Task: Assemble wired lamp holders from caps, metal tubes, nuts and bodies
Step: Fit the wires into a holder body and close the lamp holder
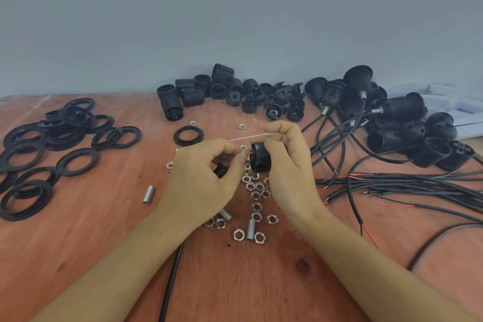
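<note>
Head view, forearms: both reach in from the near edge and meet over the middle of the table (78,256).
Left hand (206,178): fingers curled, thumb and forefinger pinched on what seems a red wire (250,151); the contact is blurred.
Right hand (287,165): fingers wrapped round the lamp holder body (261,158).
Lamp holder body: black plastic cylinder, lying sideways, held between the hands just above the nuts (257,196).
Nuts: bright hexagonal metal, scattered under the hands.
Metal tubes (251,229): short silvery cylinders among the nuts.
Table: reddish, grained wood.
Rings (52,144): flat black plastic, heaped at left.
</note>
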